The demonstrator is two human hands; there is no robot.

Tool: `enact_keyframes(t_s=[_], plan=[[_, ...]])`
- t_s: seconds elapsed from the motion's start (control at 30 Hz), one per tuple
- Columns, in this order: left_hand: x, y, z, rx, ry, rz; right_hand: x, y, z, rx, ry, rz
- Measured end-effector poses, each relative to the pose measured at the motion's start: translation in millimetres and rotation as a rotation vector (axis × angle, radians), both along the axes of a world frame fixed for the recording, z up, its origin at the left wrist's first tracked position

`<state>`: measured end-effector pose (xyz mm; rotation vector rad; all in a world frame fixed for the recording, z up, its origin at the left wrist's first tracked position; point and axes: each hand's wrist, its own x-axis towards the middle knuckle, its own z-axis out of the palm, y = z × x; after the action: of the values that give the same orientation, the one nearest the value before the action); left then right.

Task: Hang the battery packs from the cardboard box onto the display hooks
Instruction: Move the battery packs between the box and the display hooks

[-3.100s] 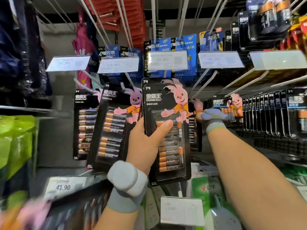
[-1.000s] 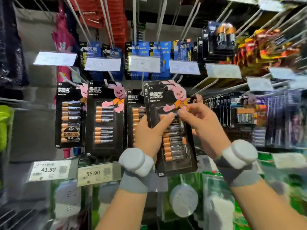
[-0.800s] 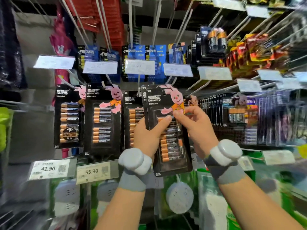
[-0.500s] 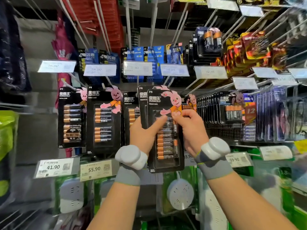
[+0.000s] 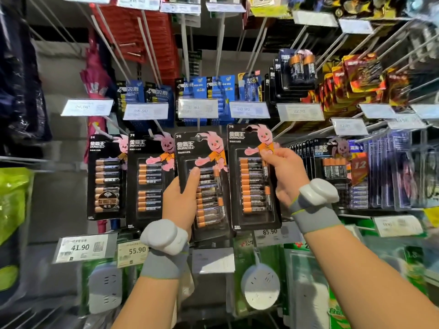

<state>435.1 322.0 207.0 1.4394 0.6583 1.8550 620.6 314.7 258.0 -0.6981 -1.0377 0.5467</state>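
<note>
Here, 1 battery pack (image 5: 251, 186) is pinched by the right hand (image 5: 285, 176) just above the 85.90 price tag (image 5: 270, 232); a 2nd pack (image 5: 209, 205), up-left of that tag, is gripped by the left hand (image 5: 178, 205).

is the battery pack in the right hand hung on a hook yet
Not yet, it seems: the right hand pinches the battery pack upright, and no hook tip shows through its hang hole.
</note>
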Motion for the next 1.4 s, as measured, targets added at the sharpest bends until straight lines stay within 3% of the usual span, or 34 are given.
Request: enact_keyframes(t_s=[0.33,0.83,1.2,1.4], plan=[[-11,0,5,-0.002,-0.016,-0.033,8,7,30,0.015,-0.03,-0.036],[-10,2,9,-0.011,-0.016,-0.05,9,42,26,-0.026,-0.034,-0.066],[-10,4,7,-0.011,-0.005,-0.08,15,60,2,-0.197,-0.087,0.037],[-9,5,7,-0.015,0.004,-0.085,26,60,-15,-0.406,-0.406,0.005]])
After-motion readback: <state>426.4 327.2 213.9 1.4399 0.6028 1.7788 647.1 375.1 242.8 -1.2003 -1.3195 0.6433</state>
